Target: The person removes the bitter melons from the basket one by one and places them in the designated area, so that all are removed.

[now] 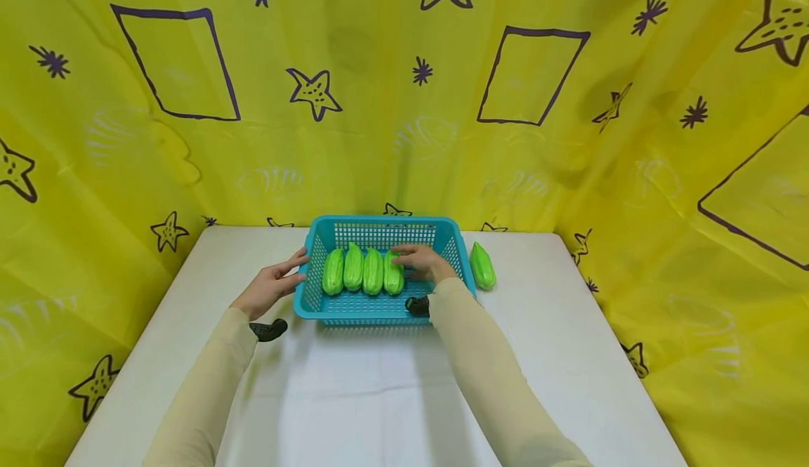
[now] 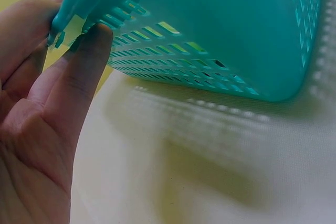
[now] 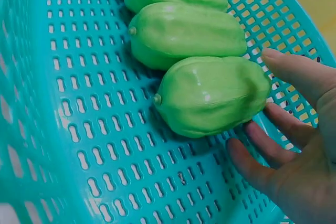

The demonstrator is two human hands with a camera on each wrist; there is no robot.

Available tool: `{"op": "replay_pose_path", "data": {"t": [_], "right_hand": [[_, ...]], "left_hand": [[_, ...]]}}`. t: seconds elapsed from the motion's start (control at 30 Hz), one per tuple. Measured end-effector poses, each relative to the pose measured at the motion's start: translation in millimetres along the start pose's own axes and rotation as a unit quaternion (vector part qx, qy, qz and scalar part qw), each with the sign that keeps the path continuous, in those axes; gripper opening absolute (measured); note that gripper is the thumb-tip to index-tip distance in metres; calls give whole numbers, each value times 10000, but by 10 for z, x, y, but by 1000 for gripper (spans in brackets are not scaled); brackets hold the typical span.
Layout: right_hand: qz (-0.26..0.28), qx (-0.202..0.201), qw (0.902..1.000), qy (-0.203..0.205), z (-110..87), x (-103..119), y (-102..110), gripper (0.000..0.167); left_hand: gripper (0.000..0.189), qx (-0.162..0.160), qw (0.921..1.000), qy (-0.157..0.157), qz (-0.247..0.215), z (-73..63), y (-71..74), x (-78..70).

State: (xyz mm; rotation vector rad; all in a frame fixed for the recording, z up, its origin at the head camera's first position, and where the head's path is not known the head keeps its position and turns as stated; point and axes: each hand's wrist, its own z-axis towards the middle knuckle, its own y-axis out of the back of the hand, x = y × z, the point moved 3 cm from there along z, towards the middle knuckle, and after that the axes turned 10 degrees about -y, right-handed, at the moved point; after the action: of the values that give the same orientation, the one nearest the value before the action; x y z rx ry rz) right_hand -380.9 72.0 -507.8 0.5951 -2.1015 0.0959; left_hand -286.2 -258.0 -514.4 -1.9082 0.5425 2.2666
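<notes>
A blue-green plastic basket (image 1: pixel 379 317) with perforated walls stands on the table. Several green papayas (image 3: pixel 189 30), smooth and faintly ridged, lie side by side in its left and middle part. My left hand (image 1: pixel 268 288) holds the basket's left rim, fingers on both sides of it in the left wrist view. Inside the basket, my right hand (image 1: pixel 425 263) is at the far end of the rightmost papaya (image 3: pixel 212 95). Its thumb and fingers are spread around that end without closing on it. One more papaya (image 1: pixel 483 266) lies on the table, right of the basket.
A white cloth covers the table (image 1: pixel 360 397). Yellow curtains (image 1: pixel 379 151) with drawn stars and frames hang behind it and along both sides. Dark wrist devices (image 1: pixel 268 330) show at both sleeves.
</notes>
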Motion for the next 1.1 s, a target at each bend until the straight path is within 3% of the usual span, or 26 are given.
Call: {"op": "replay_pose_path", "data": {"t": [0.5,0.83,1.1], "right_hand": [[-1151,543,9918,119,-115,22,-57,57],[-1088,379,9933,21,3,3,7,52],[-1101,331,9934,58,-31,-25,74,50]], "left_hand": [[60,67,9999,67,-52,-8,-8,-27],[60,70,10000,23,36,5,6,-39],[60,73,9999,65,25,-2,1,-47]]}}
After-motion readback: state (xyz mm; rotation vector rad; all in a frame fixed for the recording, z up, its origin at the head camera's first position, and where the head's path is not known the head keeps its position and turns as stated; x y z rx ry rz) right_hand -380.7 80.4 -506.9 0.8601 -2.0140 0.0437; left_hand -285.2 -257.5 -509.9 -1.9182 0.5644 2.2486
